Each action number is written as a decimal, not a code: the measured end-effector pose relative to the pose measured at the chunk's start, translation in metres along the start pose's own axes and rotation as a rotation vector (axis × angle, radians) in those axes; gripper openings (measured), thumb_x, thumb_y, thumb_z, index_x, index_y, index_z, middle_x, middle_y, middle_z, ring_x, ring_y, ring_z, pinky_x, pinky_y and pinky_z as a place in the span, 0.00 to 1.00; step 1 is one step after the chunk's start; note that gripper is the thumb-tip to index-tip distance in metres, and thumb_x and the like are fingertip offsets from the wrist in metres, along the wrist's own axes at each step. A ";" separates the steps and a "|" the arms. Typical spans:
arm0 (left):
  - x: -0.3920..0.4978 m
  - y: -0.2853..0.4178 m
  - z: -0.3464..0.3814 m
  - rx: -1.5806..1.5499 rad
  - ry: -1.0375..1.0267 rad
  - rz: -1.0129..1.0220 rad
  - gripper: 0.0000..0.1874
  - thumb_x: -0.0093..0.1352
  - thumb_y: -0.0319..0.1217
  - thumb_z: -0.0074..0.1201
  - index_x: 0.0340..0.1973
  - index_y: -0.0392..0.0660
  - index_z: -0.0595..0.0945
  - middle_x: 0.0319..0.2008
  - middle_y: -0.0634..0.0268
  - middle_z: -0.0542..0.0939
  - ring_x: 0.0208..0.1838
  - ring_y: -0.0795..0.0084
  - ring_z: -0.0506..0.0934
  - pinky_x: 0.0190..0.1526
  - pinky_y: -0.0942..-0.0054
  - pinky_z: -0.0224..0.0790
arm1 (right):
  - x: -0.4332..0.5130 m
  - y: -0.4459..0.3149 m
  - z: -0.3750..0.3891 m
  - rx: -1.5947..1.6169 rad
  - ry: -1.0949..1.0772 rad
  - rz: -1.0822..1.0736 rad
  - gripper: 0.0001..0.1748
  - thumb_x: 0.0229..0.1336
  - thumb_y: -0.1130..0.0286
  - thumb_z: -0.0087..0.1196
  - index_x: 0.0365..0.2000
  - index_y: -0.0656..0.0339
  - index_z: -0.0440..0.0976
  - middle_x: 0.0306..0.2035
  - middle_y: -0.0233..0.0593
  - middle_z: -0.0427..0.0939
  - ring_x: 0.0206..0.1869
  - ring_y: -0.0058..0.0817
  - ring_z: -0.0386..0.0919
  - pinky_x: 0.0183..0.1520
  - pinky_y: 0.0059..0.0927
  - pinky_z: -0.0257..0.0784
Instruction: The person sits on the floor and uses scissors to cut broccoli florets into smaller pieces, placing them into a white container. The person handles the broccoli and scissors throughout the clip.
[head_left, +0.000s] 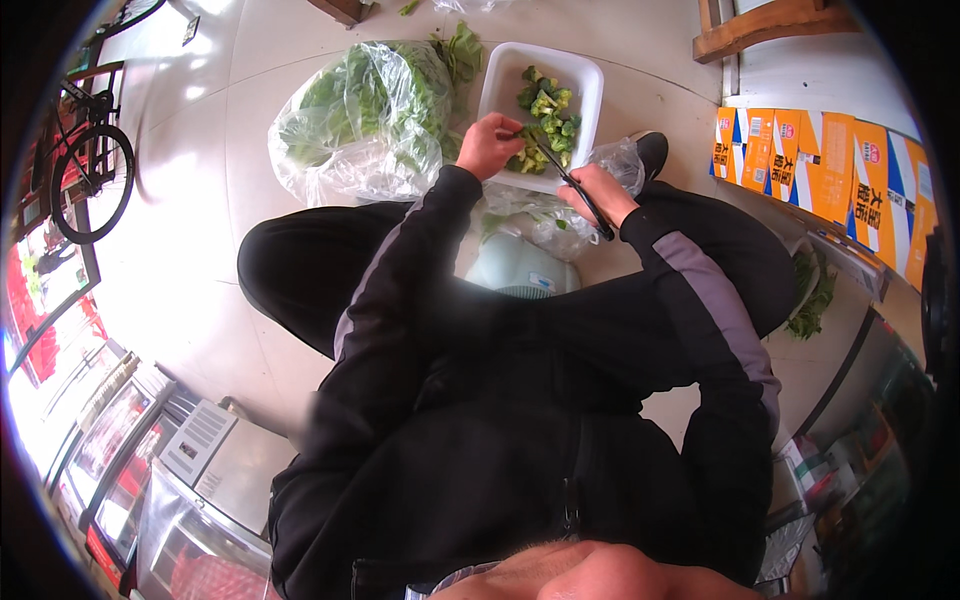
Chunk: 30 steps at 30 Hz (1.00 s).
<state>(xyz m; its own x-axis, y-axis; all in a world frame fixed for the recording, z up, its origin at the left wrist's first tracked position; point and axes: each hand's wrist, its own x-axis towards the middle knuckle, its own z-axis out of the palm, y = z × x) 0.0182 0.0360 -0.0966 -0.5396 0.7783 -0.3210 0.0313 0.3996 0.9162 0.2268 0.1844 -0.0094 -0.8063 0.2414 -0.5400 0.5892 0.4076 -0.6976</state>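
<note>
A white plastic tub (493, 82) stands on the floor before me with several broccoli florets (551, 101) in it. My left hand (487, 145) is over the tub's near left side, its fingertips pinching a small broccoli piece (528, 139) that they partly hide. At the near right corner, my right hand (602, 193) grips a black-handled cutting tool (592, 204). Its narrow dark blade points over the florets towards my left fingertips. Whether it is a knife or scissors is hard to tell.
A clear bag of leafy greens (360, 120) sits left of the tub. Nearer lie a crumpled plastic bag (566, 225) and a pale green appliance-like object (521, 264). Orange cartons (817, 169) line the right. Wooden furniture legs (772, 34) stand at the back.
</note>
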 end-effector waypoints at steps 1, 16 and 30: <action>-0.001 -0.002 0.000 -0.004 -0.005 0.002 0.18 0.65 0.29 0.70 0.48 0.34 0.86 0.42 0.54 0.90 0.47 0.64 0.89 0.49 0.67 0.81 | 0.001 0.000 0.000 -0.032 0.007 0.004 0.18 0.62 0.61 0.60 0.26 0.69 0.79 0.24 0.56 0.80 0.30 0.53 0.81 0.38 0.50 0.76; 0.000 -0.021 -0.009 -0.360 -0.052 -0.181 0.17 0.65 0.23 0.67 0.49 0.35 0.83 0.41 0.61 0.86 0.40 0.74 0.83 0.46 0.73 0.76 | 0.001 0.003 -0.009 -0.043 -0.009 0.210 0.19 0.58 0.59 0.59 0.30 0.68 0.83 0.28 0.62 0.83 0.37 0.59 0.85 0.43 0.54 0.79; 0.003 -0.018 -0.012 -0.293 0.000 -0.061 0.17 0.66 0.23 0.66 0.50 0.35 0.82 0.44 0.61 0.86 0.48 0.70 0.86 0.48 0.70 0.78 | -0.003 -0.016 0.000 0.071 -0.023 0.078 0.16 0.63 0.63 0.59 0.26 0.67 0.77 0.19 0.52 0.79 0.25 0.47 0.84 0.35 0.48 0.77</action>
<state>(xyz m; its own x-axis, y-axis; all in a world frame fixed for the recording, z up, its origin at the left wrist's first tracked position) 0.0065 0.0252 -0.1115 -0.5329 0.7574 -0.3774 -0.2453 0.2886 0.9255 0.2194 0.1772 0.0033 -0.7569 0.2495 -0.6040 0.6530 0.3244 -0.6844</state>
